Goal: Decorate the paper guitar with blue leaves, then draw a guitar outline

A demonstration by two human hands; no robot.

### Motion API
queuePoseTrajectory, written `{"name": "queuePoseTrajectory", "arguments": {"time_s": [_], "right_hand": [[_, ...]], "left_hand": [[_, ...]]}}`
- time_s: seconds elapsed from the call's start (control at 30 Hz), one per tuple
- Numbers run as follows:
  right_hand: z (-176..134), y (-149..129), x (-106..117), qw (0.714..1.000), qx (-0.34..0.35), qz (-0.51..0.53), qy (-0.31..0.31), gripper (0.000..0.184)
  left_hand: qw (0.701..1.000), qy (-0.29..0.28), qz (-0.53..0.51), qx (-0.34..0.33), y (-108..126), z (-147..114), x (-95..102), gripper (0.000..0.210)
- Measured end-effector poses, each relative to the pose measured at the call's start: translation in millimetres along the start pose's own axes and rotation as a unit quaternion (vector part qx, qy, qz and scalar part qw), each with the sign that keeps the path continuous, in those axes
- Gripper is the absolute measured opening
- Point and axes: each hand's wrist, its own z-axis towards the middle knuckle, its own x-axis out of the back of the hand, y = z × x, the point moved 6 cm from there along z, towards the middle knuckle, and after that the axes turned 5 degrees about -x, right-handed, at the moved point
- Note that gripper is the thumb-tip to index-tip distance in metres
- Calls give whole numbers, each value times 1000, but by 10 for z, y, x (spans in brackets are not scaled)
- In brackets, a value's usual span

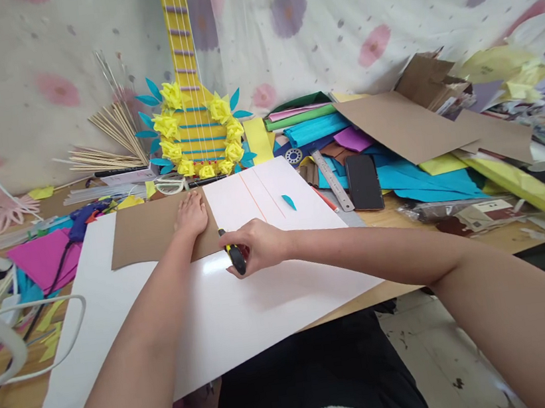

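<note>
The left hand (pixel 191 215) lies with fingers flat and extended on the card (pixel 145 231), which reaches out leftward from under them. The right hand's (pixel 258 246) fingers pinch the cutter (pixel 234 256), its tip near the card's right edge. The board (pixel 208 326) lies beneath both. Beyond the right fingers, rightward, are a leaf (pixel 289 202), ruler (pixel 333 180) and phone (pixel 364 182); beyond the left fingers, a guitar (pixel 200 133) and skewers (pixel 115 134), whose holder I cannot make out.
</note>
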Motion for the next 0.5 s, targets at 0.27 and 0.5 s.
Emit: {"name": "queuePoseTrajectory", "arguments": {"time_s": [0.27,0.5], "right_hand": [[-126,-132,29,999,-7,32,10,33],[-186,-117,540,991,-66,81,83,26]], "left_hand": [[1000,-14,7,6,4,9,-8,54],[1000,-23,9,-1,3,6,-12,56]]}}
